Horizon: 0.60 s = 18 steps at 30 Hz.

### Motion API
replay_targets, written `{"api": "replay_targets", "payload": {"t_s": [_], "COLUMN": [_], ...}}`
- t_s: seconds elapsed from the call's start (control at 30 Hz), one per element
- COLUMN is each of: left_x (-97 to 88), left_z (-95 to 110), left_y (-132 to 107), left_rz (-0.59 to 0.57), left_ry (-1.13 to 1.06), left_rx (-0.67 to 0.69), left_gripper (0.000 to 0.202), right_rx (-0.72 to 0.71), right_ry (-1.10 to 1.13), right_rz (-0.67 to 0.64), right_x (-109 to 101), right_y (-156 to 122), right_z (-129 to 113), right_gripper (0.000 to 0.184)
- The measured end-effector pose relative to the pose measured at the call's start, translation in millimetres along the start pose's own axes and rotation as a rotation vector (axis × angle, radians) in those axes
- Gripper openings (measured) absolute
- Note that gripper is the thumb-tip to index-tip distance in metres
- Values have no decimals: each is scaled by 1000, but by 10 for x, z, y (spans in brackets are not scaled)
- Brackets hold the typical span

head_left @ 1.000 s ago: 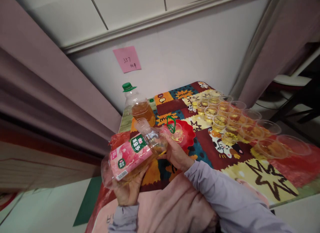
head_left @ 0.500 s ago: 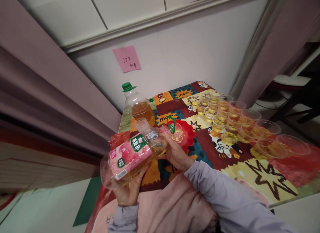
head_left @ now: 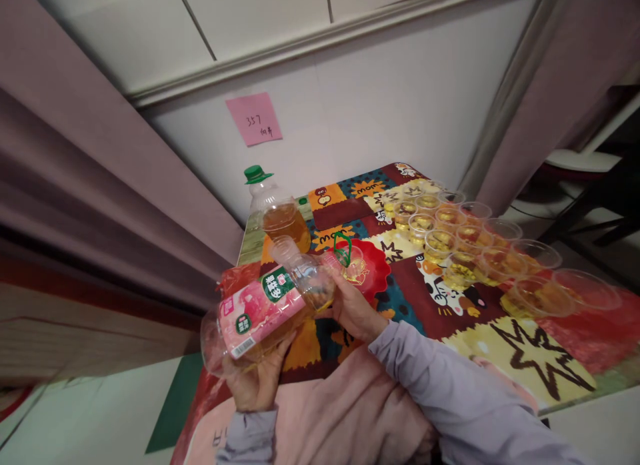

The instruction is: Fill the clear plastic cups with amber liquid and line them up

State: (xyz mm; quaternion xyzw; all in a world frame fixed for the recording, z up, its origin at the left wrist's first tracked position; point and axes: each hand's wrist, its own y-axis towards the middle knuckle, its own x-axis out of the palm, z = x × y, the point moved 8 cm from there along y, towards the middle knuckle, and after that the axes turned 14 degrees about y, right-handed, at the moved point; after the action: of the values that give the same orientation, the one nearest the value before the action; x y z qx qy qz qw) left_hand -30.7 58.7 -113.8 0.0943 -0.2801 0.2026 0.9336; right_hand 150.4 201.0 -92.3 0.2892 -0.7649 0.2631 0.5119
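Juice bottle (head_left: 263,312), pink-labelled, held tilted, upper end toward red scalloped dish (head_left: 379,268). Left hand (head_left: 257,380) clasps its lower body; right hand (head_left: 354,308) grips the shoulder. Possible fault: liquid surging shifts weight, smooth plastic slips.

Dim, soft light leaves the curtain (head_left: 125,178) at left shadowed, while wide-angle distortion stretches the edges.

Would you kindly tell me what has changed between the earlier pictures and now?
Nothing has visibly changed: nothing has clearly moved, been taken hold of or let go. The left hand and right hand are still on the tilted pink-labelled bottle; the green-capped bottle, red dish and clear cups stayed as they were.
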Motion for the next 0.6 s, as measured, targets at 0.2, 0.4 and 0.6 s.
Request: {"api": "replay_targets", "payload": {"t_s": [0.2,0.4,0.6], "left_x": [11,-42,-54], "left_z": [9,3,-25], "left_y": [-26,3,9], "left_rz": [106,37,14], "left_ry": [83,29,-54], "left_rx": [-45,-33,-49], "left_gripper": [76,84,71], "right_rx": [8,4,8], "right_ry": [-13,-10,-10], "right_rz": [-11,-7,-11], "right_x": [8,-4,-15], "right_y": [10,14,17], "right_z": [5,8,16], "right_gripper": [52,52,56]}}
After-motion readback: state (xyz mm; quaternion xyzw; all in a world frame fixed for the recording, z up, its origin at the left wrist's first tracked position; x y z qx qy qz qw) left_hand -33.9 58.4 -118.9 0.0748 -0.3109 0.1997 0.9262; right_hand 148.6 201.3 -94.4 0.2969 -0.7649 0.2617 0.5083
